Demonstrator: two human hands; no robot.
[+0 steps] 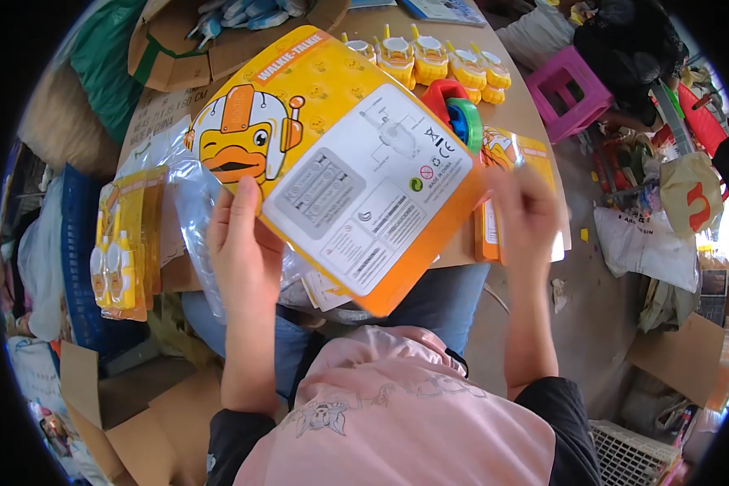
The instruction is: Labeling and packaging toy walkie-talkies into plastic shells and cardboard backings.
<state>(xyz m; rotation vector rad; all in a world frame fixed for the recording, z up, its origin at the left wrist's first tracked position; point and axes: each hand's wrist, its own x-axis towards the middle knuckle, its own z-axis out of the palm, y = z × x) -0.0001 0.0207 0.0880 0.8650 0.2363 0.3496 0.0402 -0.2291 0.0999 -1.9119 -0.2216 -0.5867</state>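
The fingers (233,212) of the left hand (243,251) pinch the lower left edge of a yellow-orange backing card (332,154) with a cartoon duck, thumb on its face, a clear plastic bag (188,212) bunched just left of it. The right hand (525,212) is blurred at the card's right edge; whether it grips I cannot tell. The card hangs tilted above the worktop (535,121), with yellow toy units (429,58) lined up beyond it. This looks like card handling during packing; seemingly the next move needs a steady two-handed hold.
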